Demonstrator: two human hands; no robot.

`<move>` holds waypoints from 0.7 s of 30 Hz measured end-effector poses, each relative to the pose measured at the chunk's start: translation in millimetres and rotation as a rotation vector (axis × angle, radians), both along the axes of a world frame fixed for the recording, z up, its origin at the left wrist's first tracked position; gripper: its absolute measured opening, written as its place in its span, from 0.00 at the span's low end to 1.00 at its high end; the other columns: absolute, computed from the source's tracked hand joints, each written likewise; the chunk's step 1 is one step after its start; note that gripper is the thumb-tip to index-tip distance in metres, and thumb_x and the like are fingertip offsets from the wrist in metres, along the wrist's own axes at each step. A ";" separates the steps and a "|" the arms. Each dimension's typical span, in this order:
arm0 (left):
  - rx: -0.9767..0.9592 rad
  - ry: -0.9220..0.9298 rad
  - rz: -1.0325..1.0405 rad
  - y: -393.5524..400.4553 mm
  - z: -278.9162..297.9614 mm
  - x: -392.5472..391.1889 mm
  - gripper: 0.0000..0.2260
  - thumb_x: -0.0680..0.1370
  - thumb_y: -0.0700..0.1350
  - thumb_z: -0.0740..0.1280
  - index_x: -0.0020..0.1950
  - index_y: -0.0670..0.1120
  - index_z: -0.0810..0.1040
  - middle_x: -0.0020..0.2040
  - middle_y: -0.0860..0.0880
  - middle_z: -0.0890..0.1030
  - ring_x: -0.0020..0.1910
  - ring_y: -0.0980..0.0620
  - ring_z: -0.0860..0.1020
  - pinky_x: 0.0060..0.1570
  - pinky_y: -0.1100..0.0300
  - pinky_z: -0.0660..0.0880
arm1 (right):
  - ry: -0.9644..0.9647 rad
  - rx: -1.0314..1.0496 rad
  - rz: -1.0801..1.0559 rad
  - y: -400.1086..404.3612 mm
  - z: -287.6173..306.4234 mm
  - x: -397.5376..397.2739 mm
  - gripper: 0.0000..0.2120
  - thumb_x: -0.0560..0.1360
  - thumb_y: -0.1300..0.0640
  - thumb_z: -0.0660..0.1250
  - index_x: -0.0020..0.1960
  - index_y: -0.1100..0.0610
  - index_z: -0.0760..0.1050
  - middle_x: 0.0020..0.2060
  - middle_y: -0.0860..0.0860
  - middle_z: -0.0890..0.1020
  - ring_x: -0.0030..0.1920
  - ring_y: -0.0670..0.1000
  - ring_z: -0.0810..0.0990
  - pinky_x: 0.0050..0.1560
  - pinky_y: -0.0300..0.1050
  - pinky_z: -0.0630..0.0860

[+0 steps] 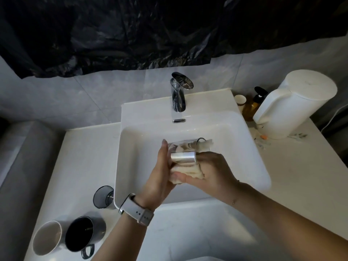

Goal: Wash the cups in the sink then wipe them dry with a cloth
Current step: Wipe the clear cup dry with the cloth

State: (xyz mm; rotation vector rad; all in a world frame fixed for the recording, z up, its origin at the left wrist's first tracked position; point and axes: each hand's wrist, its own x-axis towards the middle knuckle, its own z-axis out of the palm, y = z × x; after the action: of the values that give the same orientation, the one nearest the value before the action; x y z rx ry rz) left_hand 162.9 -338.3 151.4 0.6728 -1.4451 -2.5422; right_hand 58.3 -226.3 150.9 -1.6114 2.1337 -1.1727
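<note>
Two hands work a cup and a cloth together above the sink.

The left hand [161, 172], a watch [136, 210] on its wrist, curls round the base end of a clear glass cup [183, 149] that lies on its side over the white sink [250, 147]. The right hand [212, 172] grips a cream cloth [190, 171] bunched under and around the cup, thumb pinching it from below; more cloth shows at the cup's mouth, beyond the right hand's fingers. Beyond both hands stands the chrome tap [178, 95]. Behind the left wrist, on the counter, sit a smoky glass tumbler [102, 196], a dark mug [82, 236] and a white cup [47, 237]. Past the right hand stand a white kettle [293, 108], an amber bottle [252, 106] and a paper cup [240, 100].
</note>
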 end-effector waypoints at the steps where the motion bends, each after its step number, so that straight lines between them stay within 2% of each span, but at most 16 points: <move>1: -0.031 0.016 0.034 2.5 -0.9 1.2 0.29 0.82 0.63 0.48 0.59 0.49 0.82 0.53 0.42 0.83 0.51 0.45 0.82 0.47 0.55 0.77 | -0.002 -0.012 -0.014 0.4 -3.0 2.7 0.21 0.70 0.37 0.69 0.54 0.50 0.83 0.47 0.47 0.86 0.47 0.50 0.85 0.48 0.49 0.80; 2: -0.123 0.022 0.104 4.5 -4.4 0.3 0.27 0.83 0.62 0.48 0.56 0.50 0.83 0.52 0.44 0.84 0.53 0.46 0.82 0.50 0.52 0.78 | -0.075 -0.041 -0.026 0.4 -0.6 8.5 0.20 0.70 0.38 0.70 0.53 0.51 0.83 0.46 0.47 0.86 0.47 0.49 0.85 0.49 0.49 0.80; 3: -0.260 0.049 0.171 6.7 -7.0 0.2 0.24 0.83 0.60 0.49 0.56 0.49 0.81 0.52 0.46 0.84 0.54 0.46 0.82 0.55 0.48 0.77 | -0.268 -0.100 -0.052 -0.3 4.1 13.8 0.16 0.70 0.43 0.72 0.51 0.52 0.83 0.44 0.47 0.86 0.46 0.48 0.85 0.49 0.47 0.80; 5: -0.606 0.107 0.271 5.0 -16.4 2.7 0.18 0.81 0.57 0.51 0.58 0.47 0.74 0.51 0.53 0.81 0.54 0.50 0.80 0.59 0.50 0.75 | -0.902 -0.154 -0.064 -5.0 10.9 15.2 0.08 0.71 0.55 0.74 0.48 0.57 0.83 0.41 0.48 0.85 0.44 0.46 0.83 0.47 0.41 0.78; 6: -0.767 0.128 0.268 3.4 -17.9 6.0 0.16 0.81 0.57 0.53 0.60 0.49 0.71 0.51 0.55 0.79 0.52 0.53 0.78 0.57 0.56 0.74 | -1.182 -0.103 -0.042 -7.3 12.3 10.9 0.08 0.71 0.56 0.73 0.48 0.60 0.82 0.42 0.50 0.84 0.44 0.46 0.82 0.47 0.40 0.77; 8: -1.046 0.130 0.172 -2.5 -23.4 15.0 0.15 0.81 0.62 0.54 0.61 0.55 0.67 0.50 0.53 0.76 0.49 0.50 0.76 0.50 0.58 0.74 | -1.523 0.043 0.025 -10.4 8.0 -2.5 0.11 0.69 0.55 0.72 0.48 0.60 0.79 0.44 0.54 0.81 0.45 0.49 0.81 0.48 0.41 0.77; 10: -1.110 0.094 0.103 -5.8 -24.9 17.3 0.16 0.81 0.63 0.54 0.61 0.55 0.66 0.49 0.50 0.76 0.46 0.48 0.75 0.47 0.57 0.74 | -1.552 0.106 0.000 -13.0 8.2 -6.2 0.12 0.68 0.54 0.71 0.49 0.59 0.79 0.46 0.57 0.80 0.46 0.50 0.81 0.48 0.42 0.77; 11: -1.014 0.073 0.112 -4.7 -22.1 14.6 0.17 0.80 0.64 0.55 0.61 0.53 0.67 0.48 0.51 0.77 0.43 0.49 0.75 0.43 0.59 0.74 | -1.445 0.073 -0.044 -12.5 4.5 -4.9 0.14 0.67 0.53 0.72 0.49 0.60 0.80 0.46 0.58 0.80 0.47 0.51 0.81 0.49 0.43 0.76; 12: -0.773 0.046 0.144 -2.0 -16.0 9.7 0.19 0.79 0.66 0.56 0.59 0.53 0.68 0.44 0.52 0.79 0.38 0.50 0.75 0.37 0.62 0.74 | -1.312 0.003 -0.081 -10.6 3.4 -1.3 0.14 0.68 0.54 0.73 0.48 0.63 0.81 0.45 0.57 0.82 0.46 0.52 0.82 0.49 0.44 0.76; 13: -0.430 0.003 0.171 0.2 -9.2 3.3 0.23 0.78 0.69 0.55 0.59 0.52 0.71 0.40 0.52 0.81 0.33 0.51 0.74 0.30 0.64 0.72 | -1.130 -0.065 -0.085 -7.1 1.5 3.3 0.11 0.69 0.55 0.74 0.47 0.62 0.83 0.43 0.55 0.84 0.45 0.52 0.83 0.48 0.44 0.77; 14: -0.146 -0.045 0.159 1.3 -5.4 -0.4 0.27 0.78 0.69 0.52 0.59 0.50 0.75 0.37 0.50 0.80 0.28 0.53 0.71 0.25 0.66 0.68 | -0.889 -0.092 -0.086 -4.1 -1.9 7.6 0.10 0.70 0.54 0.74 0.48 0.59 0.84 0.44 0.52 0.86 0.45 0.49 0.84 0.48 0.44 0.79; 15: -0.004 -0.082 0.118 3.1 -2.2 -1.6 0.30 0.79 0.66 0.49 0.60 0.46 0.78 0.36 0.47 0.78 0.26 0.55 0.68 0.23 0.68 0.63 | -0.618 -0.087 -0.066 -1.1 -7.6 10.5 0.12 0.71 0.49 0.74 0.49 0.56 0.84 0.45 0.48 0.86 0.47 0.46 0.84 0.51 0.44 0.79; 16: 0.004 -0.115 0.079 5.5 -0.6 -1.9 0.31 0.81 0.64 0.47 0.60 0.44 0.81 0.36 0.45 0.75 0.25 0.56 0.65 0.23 0.67 0.59 | -0.436 -0.069 -0.040 1.6 -10.7 13.5 0.14 0.71 0.46 0.72 0.51 0.53 0.84 0.46 0.45 0.86 0.49 0.44 0.84 0.53 0.44 0.79; 17: -0.067 -0.141 0.083 7.8 -0.7 -1.5 0.30 0.82 0.62 0.47 0.57 0.44 0.83 0.37 0.43 0.73 0.26 0.54 0.63 0.25 0.66 0.57 | -0.382 -0.069 -0.035 3.1 -14.0 15.4 0.14 0.71 0.45 0.72 0.51 0.53 0.84 0.47 0.45 0.86 0.50 0.43 0.84 0.54 0.45 0.79; 19: -0.317 -0.127 0.181 11.2 -4.9 0.8 0.25 0.84 0.59 0.49 0.54 0.44 0.80 0.37 0.45 0.77 0.29 0.53 0.70 0.29 0.64 0.64 | -0.623 -0.119 -0.055 3.6 -6.3 17.7 0.09 0.72 0.54 0.73 0.50 0.57 0.84 0.46 0.49 0.86 0.49 0.46 0.84 0.51 0.44 0.79; 21: -0.651 -0.008 0.247 10.5 -14.6 5.5 0.18 0.83 0.56 0.50 0.57 0.46 0.72 0.44 0.58 0.81 0.41 0.59 0.78 0.42 0.67 0.73 | -1.071 -0.102 -0.084 -3.0 5.8 12.8 0.06 0.74 0.61 0.70 0.49 0.63 0.83 0.44 0.55 0.86 0.47 0.49 0.83 0.50 0.45 0.80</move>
State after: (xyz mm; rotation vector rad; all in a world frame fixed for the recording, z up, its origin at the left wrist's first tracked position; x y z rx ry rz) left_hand 168.4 -327.8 136.8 0.6824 -1.9021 -1.7310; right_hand 71.1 -229.3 156.7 -0.6087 1.4250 -1.6568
